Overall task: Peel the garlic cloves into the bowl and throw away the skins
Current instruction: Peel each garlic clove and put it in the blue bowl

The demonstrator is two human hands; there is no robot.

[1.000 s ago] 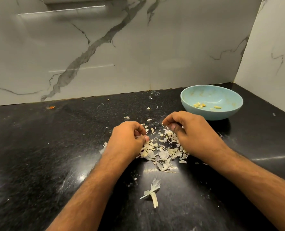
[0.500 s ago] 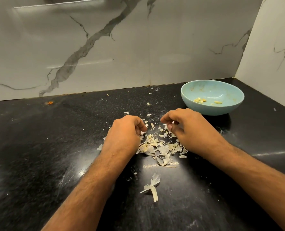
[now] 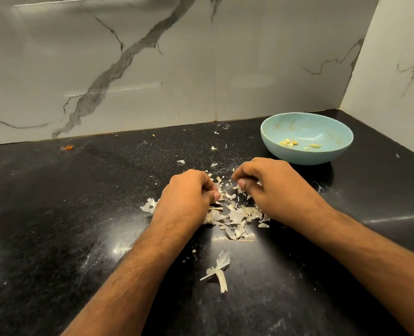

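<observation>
Our left hand [image 3: 186, 195] sits curled on the black countertop [image 3: 55, 214], fingers folded in and thumb pressed toward them at the edge of the heap of skins [image 3: 235, 214]. It looks as though we are pinching some small piece there, a clove or a scrap of skin, but the knuckles hide it and we cannot tell what, or whether anything is truly held. Our right hand [image 3: 271, 187] mirrors it just across the heap, fingers hooked downward with the tips on the scattered bits and the thumb tucked under; again we cannot see anything gripped.

Both hands meet over the pile, which we judge is deliberate: working low over one spot keeps the papery skins falling together, ready to be gathered and thrown away.

Outward now. The pale blue bowl [image 3: 341, 151] stands just beyond the right hand, near enough for a short drop, and a few peeled cloves [image 3: 289, 142] already lie inside it. A larger, fan-shaped skin [image 3: 219, 269] lies apart from the heap, nearer to us. Stray flakes dot the counter toward the marble wall [image 3: 152, 69], and a small orange fleck [image 3: 68, 147] sits far left.

Nothing stands between hands and bowl. No bin shows anywhere in view.
</observation>
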